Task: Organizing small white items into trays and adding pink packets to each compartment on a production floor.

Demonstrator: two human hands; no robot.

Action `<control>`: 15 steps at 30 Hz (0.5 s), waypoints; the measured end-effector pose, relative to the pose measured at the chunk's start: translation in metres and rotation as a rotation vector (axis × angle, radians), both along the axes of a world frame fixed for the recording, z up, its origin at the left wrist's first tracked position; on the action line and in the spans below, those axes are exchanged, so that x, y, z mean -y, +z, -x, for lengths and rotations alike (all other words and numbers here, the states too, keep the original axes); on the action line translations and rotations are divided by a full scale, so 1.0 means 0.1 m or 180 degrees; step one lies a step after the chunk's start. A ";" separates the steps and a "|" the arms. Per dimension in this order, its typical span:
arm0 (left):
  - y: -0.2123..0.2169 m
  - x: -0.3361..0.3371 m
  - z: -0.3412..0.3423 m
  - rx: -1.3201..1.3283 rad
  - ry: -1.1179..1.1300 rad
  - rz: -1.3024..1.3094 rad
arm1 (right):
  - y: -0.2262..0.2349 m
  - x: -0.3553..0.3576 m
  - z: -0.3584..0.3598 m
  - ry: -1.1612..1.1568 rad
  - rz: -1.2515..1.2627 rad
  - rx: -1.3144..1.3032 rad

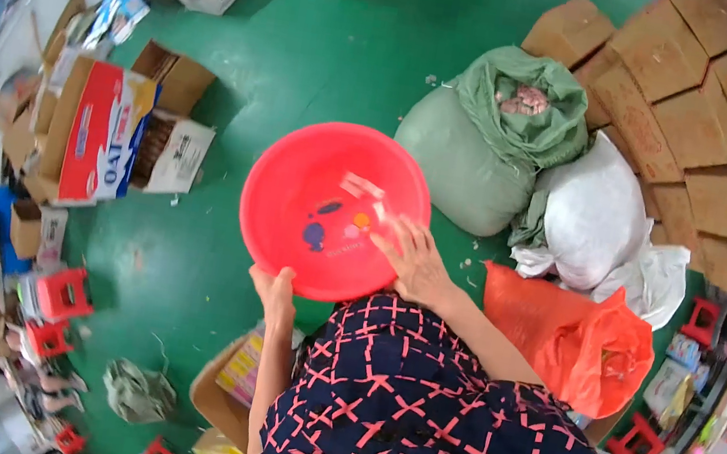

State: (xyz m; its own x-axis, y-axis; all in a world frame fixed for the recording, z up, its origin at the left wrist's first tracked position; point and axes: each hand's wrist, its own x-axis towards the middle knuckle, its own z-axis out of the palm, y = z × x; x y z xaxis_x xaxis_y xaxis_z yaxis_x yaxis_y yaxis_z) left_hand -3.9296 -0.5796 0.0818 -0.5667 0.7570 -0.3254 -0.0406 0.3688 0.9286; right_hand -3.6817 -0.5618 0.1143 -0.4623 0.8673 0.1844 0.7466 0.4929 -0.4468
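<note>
A round red plastic basin [279,190] with a printed cartoon on its bottom is held out in front of me. My left hand [273,291] grips its near-left rim, thumb on top and fingers hidden beneath. Over the right side of the basin is my right hand [420,263], its fingers apart and reaching inside the rim. Just beyond those fingertips is a small whitish, partly see-through piece [362,187], blurred, so its kind is unclear. Whether it touches the basin's bottom cannot be made out.
To the right stand a green woven sack [469,163] with pinkish pieces at its mouth, a white sack [593,216] and an orange bag [547,327]. Stacked brown cartons [662,56] rise behind them. Opened boxes [102,133] and red stools [66,294] line the left.
</note>
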 end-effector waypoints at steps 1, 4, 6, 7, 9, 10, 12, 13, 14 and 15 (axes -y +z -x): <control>0.04 -0.18 0.09 -0.0017 -0.0073 0.0057 | 0.05 -0.16 0.10 -0.0180 0.0199 -0.0198; 0.44 -0.84 0.17 -0.0177 -0.0198 0.0392 | -0.05 -0.71 0.21 -0.0924 0.0860 -0.0807; 0.37 -1.16 0.22 -0.0357 -0.0389 0.0186 | -0.23 -1.10 0.27 -0.1671 0.1340 -0.2145; 0.34 -1.34 0.27 -0.0550 -0.0539 -0.0054 | -0.26 -1.28 0.28 -0.1721 0.1323 -0.2167; 0.28 -1.71 0.21 -0.0588 -0.0742 -0.0113 | -0.22 -1.64 0.31 -0.3191 0.3406 -0.3832; 0.27 -1.89 0.16 -0.0431 -0.0844 -0.0129 | -0.35 -1.73 0.28 -0.2913 0.3032 -0.3591; 0.21 -2.28 0.10 -0.0171 -0.1147 -0.0104 | -0.66 -1.93 0.32 -0.3082 0.2690 -0.3930; 0.17 -2.51 0.09 -0.0193 -0.1208 -0.0102 | -0.72 -2.06 0.33 -0.3177 0.2380 -0.4190; 0.11 -2.76 0.07 -0.0207 -0.1557 0.0009 | -0.77 -2.14 0.25 -0.3517 0.2696 -0.4562; 0.07 -3.00 0.02 -0.0215 -0.1910 0.0132 | -0.94 -2.18 0.20 -0.3850 0.2549 -0.4587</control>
State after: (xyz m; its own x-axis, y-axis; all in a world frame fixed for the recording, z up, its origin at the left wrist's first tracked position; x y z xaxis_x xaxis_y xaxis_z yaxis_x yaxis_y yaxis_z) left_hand -3.9318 -0.2793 0.0892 -0.0650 0.9383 -0.3397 0.2445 0.3450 0.9062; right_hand -3.7022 -0.3438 0.0205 0.3934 0.6130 -0.6852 -0.5436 -0.4459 -0.7111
